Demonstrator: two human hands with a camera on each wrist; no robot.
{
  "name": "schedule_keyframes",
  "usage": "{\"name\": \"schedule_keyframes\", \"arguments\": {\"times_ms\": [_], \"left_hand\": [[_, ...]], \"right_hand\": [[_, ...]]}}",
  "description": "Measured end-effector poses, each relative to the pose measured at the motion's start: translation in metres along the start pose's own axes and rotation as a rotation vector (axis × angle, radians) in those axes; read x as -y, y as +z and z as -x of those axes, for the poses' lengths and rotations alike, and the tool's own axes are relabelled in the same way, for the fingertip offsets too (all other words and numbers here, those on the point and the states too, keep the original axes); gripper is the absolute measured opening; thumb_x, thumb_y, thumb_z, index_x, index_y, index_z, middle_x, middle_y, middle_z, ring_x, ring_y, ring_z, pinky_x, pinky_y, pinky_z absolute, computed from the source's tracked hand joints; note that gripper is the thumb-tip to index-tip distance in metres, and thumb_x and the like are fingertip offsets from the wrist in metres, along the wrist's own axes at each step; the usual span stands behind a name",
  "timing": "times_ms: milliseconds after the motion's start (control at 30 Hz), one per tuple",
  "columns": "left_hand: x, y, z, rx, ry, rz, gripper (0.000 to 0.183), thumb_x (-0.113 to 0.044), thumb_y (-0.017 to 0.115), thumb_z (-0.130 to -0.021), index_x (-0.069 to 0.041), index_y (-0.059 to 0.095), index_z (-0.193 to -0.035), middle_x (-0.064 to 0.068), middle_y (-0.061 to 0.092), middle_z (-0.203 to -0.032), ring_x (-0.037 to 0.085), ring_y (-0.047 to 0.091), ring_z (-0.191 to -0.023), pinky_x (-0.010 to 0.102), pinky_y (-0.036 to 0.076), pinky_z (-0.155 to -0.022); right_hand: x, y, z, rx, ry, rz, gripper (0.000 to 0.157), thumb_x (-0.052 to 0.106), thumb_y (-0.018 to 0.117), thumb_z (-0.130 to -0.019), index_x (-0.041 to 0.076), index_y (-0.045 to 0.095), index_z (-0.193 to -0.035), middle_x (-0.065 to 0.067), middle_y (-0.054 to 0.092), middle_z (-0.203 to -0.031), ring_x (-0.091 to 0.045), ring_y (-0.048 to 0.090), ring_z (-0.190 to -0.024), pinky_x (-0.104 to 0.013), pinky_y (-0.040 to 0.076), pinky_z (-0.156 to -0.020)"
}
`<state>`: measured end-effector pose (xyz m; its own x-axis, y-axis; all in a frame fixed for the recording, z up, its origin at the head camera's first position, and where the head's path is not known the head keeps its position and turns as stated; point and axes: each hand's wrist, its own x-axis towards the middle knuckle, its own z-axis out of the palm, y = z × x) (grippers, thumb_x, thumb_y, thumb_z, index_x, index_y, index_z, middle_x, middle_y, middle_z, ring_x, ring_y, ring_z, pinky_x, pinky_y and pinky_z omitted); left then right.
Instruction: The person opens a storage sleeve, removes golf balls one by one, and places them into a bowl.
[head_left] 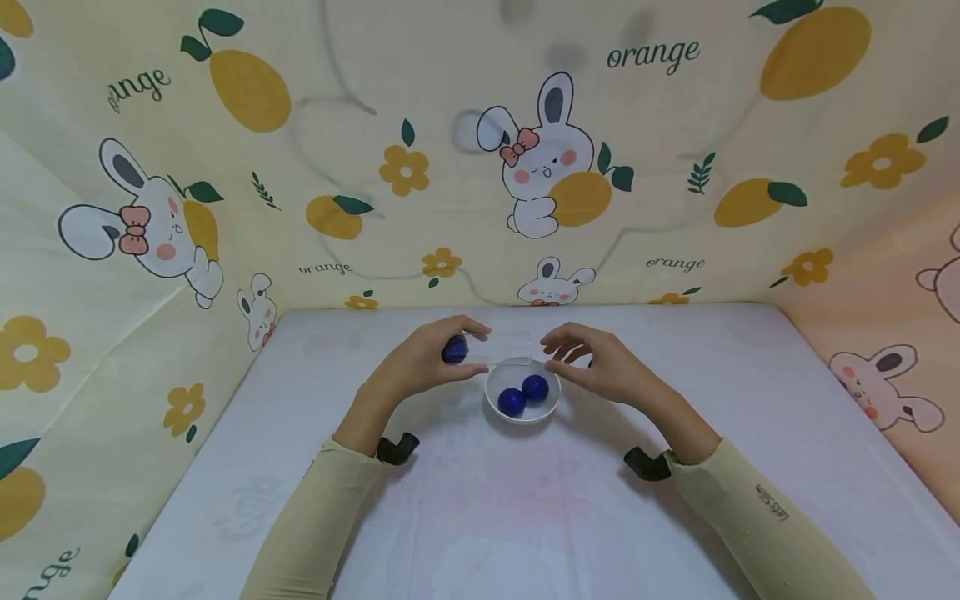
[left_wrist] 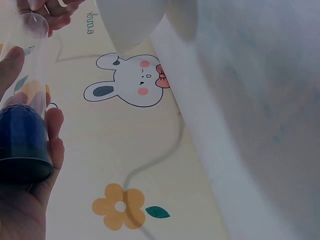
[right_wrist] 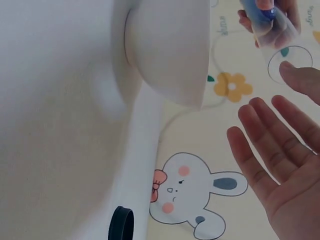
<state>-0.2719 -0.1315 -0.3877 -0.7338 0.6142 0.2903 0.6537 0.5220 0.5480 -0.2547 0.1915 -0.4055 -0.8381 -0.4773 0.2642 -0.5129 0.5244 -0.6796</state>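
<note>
My left hand [head_left: 408,367] grips a clear tube [left_wrist: 35,60] lying sideways over a white bowl [head_left: 522,421]. A blue ball [left_wrist: 20,125] sits inside the tube at its dark base [left_wrist: 27,170], near the palm. The other end of the tube points toward my right hand [head_left: 607,365]. That hand's fingers [right_wrist: 260,145] are spread and fairly straight, with its thumb close to the tube's rim; whether it touches cannot be told. Below, two blue balls, one at the front left [head_left: 512,402] and one at the back right [head_left: 536,387], lie in the bowl.
The bowl stands on a white-covered table [head_left: 480,517], toward the far edge. Behind rises a cream cloth backdrop [head_left: 450,75] printed with rabbits and oranges. Black wrist mounts [head_left: 397,448] sit at both sleeve cuffs.
</note>
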Motion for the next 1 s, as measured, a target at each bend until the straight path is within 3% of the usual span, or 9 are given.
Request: {"name": "schedule_keyframes", "arguments": {"times_ms": [467, 1000], "left_hand": [[-0.002, 0.003, -0.001, 0.024, -0.012, -0.031, 0.054, -0.034, 0.087, -0.093, -0.016, 0.065, -0.139, 0.0, 0.072, -0.134, 0.023, 0.065, -0.13, 0.043, 0.051, -0.115], [-0.002, 0.004, -0.001, 0.02, -0.025, -0.088, 0.055, -0.035, 0.088, -0.092, -0.016, 0.066, -0.139, 0.001, 0.072, -0.134, 0.024, 0.065, -0.131, 0.045, 0.052, -0.113]], "right_hand": [[0.007, 0.005, 0.0, -0.029, -0.009, -0.082, 0.044, 0.019, 0.085, -0.095, 0.013, 0.068, -0.135, -0.007, 0.074, -0.124, -0.021, 0.072, -0.108, -0.043, 0.061, -0.099], [0.008, 0.015, -0.001, -0.039, 0.034, -0.131, 0.047, 0.017, 0.086, -0.094, 0.012, 0.066, -0.137, -0.004, 0.074, -0.124, -0.023, 0.072, -0.111, -0.052, 0.059, -0.102]]}}
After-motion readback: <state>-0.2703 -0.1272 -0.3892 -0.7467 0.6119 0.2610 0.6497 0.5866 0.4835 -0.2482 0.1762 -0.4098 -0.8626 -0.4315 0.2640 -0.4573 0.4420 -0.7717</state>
